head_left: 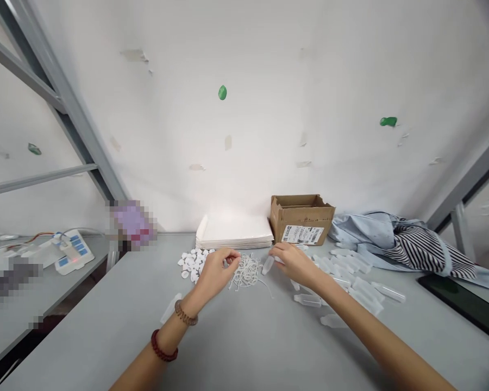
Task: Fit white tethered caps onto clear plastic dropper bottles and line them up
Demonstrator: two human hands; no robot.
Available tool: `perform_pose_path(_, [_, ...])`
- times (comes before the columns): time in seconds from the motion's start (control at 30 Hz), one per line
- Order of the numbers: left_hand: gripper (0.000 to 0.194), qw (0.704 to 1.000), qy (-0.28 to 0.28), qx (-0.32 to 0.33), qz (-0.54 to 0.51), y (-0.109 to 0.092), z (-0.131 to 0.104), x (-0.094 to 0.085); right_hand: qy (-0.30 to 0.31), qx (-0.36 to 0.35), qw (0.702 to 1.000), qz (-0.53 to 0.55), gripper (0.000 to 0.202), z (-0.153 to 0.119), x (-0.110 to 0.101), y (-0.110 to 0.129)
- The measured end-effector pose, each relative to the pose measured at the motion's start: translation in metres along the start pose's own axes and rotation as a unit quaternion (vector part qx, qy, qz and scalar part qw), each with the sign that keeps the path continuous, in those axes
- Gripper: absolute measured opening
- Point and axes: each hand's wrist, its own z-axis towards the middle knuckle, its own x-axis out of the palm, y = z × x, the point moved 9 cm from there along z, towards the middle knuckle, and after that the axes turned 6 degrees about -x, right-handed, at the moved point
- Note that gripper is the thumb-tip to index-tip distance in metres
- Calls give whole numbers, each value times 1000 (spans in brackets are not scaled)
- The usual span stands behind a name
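Note:
My left hand [219, 267] is closed in a pinch at the left edge of a loose pile of white strings [248, 271]. Whatever lies between its fingertips is too small to tell. On the other side of the strings, my right hand [293, 262] grips a small translucent plastic bottle [268, 265], which tilts down to the left. White plastic caps [192, 263] are heaped just left of my left hand. Around my right forearm lie several more translucent bottles [362, 293]. One separate bottle [171, 307] rests beside my left wrist, partly hidden by it.
A stack of white sheets [234, 233] stands against the wall, beside an open cardboard box [301, 217] with a label. Folded blue and striped cloth [411, 247] and a dark phone-like slab [464, 304] lie right. A power strip [74, 252] sits on the left-hand table.

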Motion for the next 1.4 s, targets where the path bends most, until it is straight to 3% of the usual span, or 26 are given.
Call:
perform_pose_path(0.2, [19,1000,12,-2,24,14,-10,1,6,-3,1000,-4,30,-10,16,7])
perform_pose_path(0.5, [16,992,52,69,87,-3,-24,24,13,-18,1000,-10,36,-14,28,12])
perform_pose_path(0.73, [22,975,66,149,148,-31,-29,49,-21,2,1000,-6,27,-21,9,7])
perform_pose_path(0.9, [18,967,60,168,183,-35,-26,60,-66,23,998,11,21,-32,-5,6])
perform_pose_path(1.17, [17,983,37,118,134,-21,-20,59,-113,-2,993,16,18,-45,-10,23])
perform_pose_path(1.4, [12,998,-23,-56,-16,12,-6,32,-145,-20,989,7,17,-47,-12,26])
